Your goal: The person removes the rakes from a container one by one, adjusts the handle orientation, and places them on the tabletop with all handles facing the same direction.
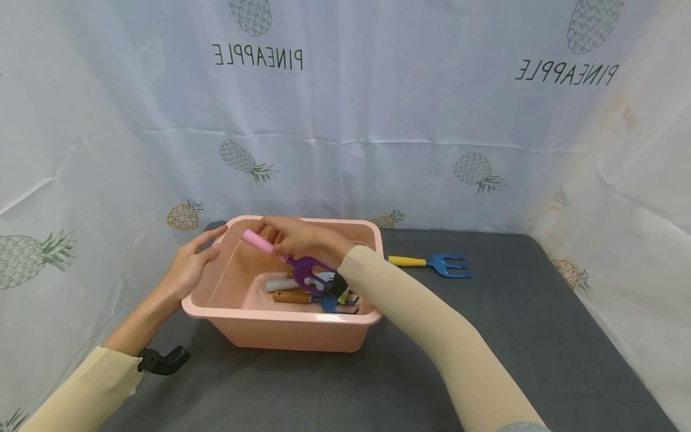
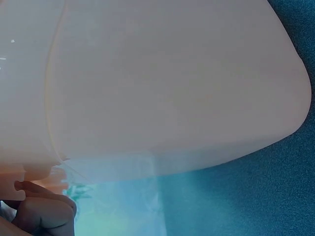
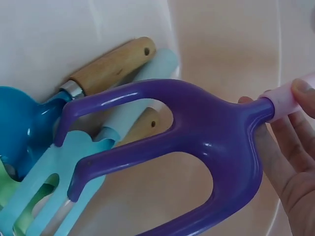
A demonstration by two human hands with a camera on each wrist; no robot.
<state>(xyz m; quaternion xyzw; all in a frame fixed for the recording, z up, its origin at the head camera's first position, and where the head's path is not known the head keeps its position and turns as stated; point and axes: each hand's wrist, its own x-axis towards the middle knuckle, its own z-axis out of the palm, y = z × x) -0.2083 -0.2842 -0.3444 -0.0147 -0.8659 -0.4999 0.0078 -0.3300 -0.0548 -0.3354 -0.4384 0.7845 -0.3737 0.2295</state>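
Observation:
A purple hand fork [image 1: 305, 271] with a pink handle is held tilted over a pink plastic basin [image 1: 297, 333]. My right hand [image 1: 294, 236] grips it by the handle; in the right wrist view its purple prongs [image 3: 221, 130] overlap the tools below. My left hand [image 1: 189, 264] holds the basin's left rim, thumb over the edge. Inside the basin lie a light blue hand fork [image 3: 81, 147] with a pale handle and a blue tool with a wooden handle [image 3: 115, 64]. Another wooden handle [image 3: 142, 127] and a green piece [image 3: 7, 184] show under them.
To the right of the basin, a blue hand fork [image 1: 447, 265] with a yellow handle lies on the dark grey tabletop [image 1: 513, 336]. A pineapple-printed white curtain [image 1: 345, 174] hangs behind the table and along both sides.

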